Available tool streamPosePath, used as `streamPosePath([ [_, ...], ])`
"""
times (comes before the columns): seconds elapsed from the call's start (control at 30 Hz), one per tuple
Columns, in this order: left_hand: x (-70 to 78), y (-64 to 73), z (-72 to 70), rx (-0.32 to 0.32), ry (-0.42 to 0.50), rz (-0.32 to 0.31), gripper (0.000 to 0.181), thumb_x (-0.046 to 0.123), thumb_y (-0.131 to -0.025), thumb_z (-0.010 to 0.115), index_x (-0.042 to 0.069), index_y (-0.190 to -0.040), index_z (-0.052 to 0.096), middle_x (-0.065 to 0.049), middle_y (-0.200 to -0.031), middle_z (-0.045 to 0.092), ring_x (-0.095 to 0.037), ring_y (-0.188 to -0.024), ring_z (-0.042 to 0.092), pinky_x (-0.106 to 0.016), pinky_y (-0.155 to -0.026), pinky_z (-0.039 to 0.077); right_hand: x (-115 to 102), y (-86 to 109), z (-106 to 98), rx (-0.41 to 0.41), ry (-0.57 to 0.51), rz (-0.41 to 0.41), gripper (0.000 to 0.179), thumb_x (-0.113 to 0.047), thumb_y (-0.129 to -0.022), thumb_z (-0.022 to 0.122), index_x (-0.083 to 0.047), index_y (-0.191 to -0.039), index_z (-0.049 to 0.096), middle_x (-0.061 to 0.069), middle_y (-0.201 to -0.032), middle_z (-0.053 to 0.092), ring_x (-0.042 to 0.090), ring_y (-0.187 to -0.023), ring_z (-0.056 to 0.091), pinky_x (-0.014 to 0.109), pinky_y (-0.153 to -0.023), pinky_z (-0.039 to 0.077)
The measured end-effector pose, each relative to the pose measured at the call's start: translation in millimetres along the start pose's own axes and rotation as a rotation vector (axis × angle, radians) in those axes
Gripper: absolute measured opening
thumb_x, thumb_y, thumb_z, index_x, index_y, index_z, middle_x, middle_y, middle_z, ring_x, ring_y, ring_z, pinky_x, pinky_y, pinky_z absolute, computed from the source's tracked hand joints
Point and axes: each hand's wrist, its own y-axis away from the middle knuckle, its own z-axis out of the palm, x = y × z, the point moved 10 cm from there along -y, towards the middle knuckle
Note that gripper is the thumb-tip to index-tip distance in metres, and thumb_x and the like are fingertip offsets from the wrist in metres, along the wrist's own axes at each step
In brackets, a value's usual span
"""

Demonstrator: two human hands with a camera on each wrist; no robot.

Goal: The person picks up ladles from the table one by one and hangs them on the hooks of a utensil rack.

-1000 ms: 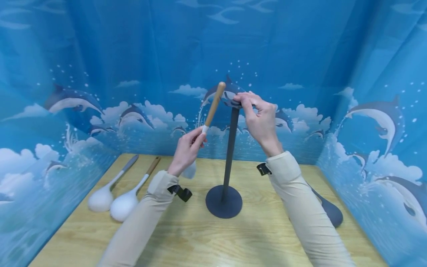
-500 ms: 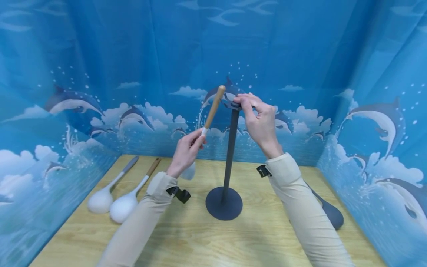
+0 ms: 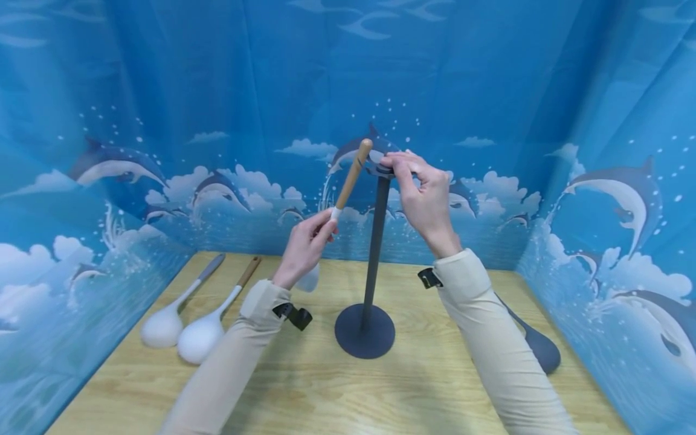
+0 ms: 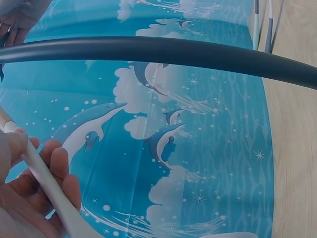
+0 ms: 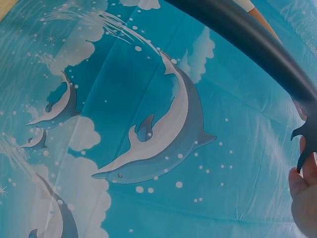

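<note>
You hold the utensil (image 3: 351, 184) in the left hand (image 3: 304, 244), fingers and thumb pinched round its white neck, wooden handle tilted up and its white head partly hidden behind that hand. Your right hand (image 3: 426, 196) is clamped by the fingertips on the hooked top of the stand (image 3: 375, 254), which is upright on the desk (image 3: 424, 368). Progress, in my judgement: partial. The utensil is off the desk with its handle beside the hooks; whether the two touch cannot be told. Nothing is seen hanging along the pole. Outstanding, as I read it: the grey-handled ladle (image 3: 162, 327) and brown-handled ladle (image 3: 200, 342), side by side at your left, and the dark utensil (image 3: 542, 351) at your right, partly behind your sleeve (image 3: 489, 326). Containers: none noted beyond the ladles' bowls, whose insides do not show.
</note>
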Motion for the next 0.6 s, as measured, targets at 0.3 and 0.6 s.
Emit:
streamPosePath([
  [0.3, -1.5, -0.8, 0.7, -0.008, -0.018, 0.004, 0.031, 0.027, -0.105, 0.045, 0.012, -0.124, 0.064, -0.007, -0.092, 0.066, -0.024, -0.082, 0.065, -0.032, -0.063, 0.051, 0.2, -0.1, 0.5, -0.005, -0.001, 0.006, 0.031, -0.022, -0.104, 0.05, -0.004, -0.107, 0.075, 0.016, -0.114, 0.071, 0.015, -0.119, 0.062, 0.024, -0.115, 0.033],
  [0.6, 0.2, -2.3, -2.1, -0.001, -0.1, 0.044, 0.035, 0.023, -0.105, 0.045, 0.011, -0.135, 0.058, -0.008, -0.095, 0.066, -0.023, -0.084, 0.065, -0.033, -0.068, 0.054, -0.5, -0.2, 0.4, -0.001, 0.005, -0.006, 0.03, -0.02, -0.103, 0.05, -0.003, -0.106, 0.076, 0.015, -0.114, 0.072, 0.018, -0.119, 0.062, 0.025, -0.114, 0.035],
])
